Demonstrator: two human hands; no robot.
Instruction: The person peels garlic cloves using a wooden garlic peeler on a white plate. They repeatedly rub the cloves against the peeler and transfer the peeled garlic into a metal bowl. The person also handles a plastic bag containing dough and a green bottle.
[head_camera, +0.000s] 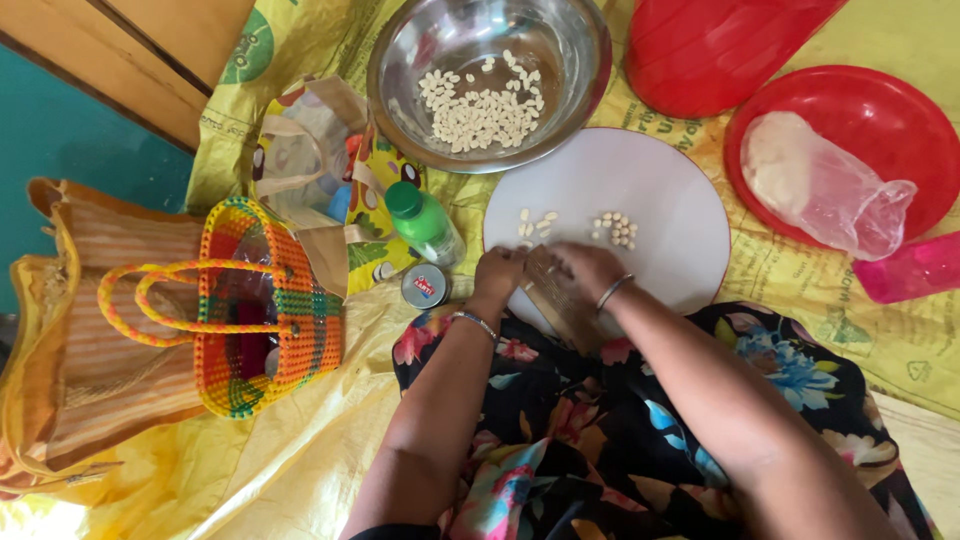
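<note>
Head view, looking down over a lap in dark flowered cloth (560, 430): left hand (497, 274), bangle at the wrist, fingers curled and closed at the near edge of a round white board (670, 200), touching a brownish slanted thing (553, 290) that stands between the two hands; what that thing is cannot be told, nor exactly what the fingers pinch. Right hand (590, 270), also with a bangle, fingers bent down and pressed close beside the left, resting on the same thing at the board's near edge. On the board, just beyond the hands: two small clusters of pale peeled pieces (615, 229), like garlic cloves or seeds, few in number. Behind the board, touching its far rim: a steel bowl (400, 60) holding a much larger heap of the same pale pieces (482, 110), covering part of its bottom. Judged from this, a good share of the pieces already lies in the bowl, a handful waits on the board, and work goes on at the hands; how much raw stock is left is not visible. Left of the board: a small green-capped bottle (422, 222) lying tilted, a little round tin (424, 285) near it, a printed cloth bag (310, 160), a woven orange and green basket (265, 310), a striped tan bag (80, 350). Right: a red plate (900, 110) bearing a crumpled clear plastic bag (825, 185), a red tub (720, 45), a pink container (915, 268). All on a yellow printed sheet (900, 330)
</note>
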